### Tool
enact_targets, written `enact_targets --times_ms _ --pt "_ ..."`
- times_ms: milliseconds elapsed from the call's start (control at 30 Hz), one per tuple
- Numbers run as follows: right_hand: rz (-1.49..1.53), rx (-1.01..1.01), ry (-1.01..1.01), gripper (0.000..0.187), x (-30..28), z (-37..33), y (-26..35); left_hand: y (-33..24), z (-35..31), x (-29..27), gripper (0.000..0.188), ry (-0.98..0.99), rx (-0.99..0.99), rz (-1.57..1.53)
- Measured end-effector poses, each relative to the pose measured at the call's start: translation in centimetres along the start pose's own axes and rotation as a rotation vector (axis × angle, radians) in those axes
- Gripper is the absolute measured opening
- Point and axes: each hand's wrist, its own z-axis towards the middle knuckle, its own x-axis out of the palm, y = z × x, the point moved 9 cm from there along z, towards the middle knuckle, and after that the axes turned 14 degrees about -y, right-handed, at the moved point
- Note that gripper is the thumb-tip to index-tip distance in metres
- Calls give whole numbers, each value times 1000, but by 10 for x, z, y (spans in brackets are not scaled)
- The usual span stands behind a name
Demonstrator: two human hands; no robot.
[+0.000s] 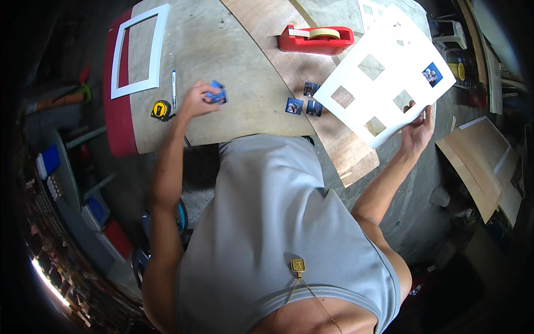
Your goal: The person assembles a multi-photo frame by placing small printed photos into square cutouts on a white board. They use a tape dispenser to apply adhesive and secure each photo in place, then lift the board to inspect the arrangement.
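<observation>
My left hand is closed around small blue-toned photos, a little blurred, above the table; how many is hard to make out. A white mat board with several square cutouts is held tilted by its near right edge in my right hand. One fingertip shows through a cutout. A small blue photo shows in the board's right-hand window. Three more loose photos, a top one, a left one and a right one, lie just left of the board.
A red tape dispenser stands on a plywood sheet at the far side. Left on the table are a white frame, a marker pen and a yellow tape measure. Wood panels lean at the right.
</observation>
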Motion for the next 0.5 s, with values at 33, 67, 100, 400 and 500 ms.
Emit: enact_targets --times_ms 33,67,100,400,500 --pt "-3 -9 -29 33 -3 -3 1 -21 6 24 40 27 50 -112" --pt "-5 -20 -57 34 -6 -7 5 -39 10 53 41 72 85 -123" --pt "-10 -31 -81 34 -7 -8 9 -60 13 84 43 111 117 -135" --pt "-143 99 -36 45 25 -43 -31 -127 19 217 55 112 573 201" --pt "-132 188 -44 35 37 -54 -53 -123 18 180 58 89 441 114"
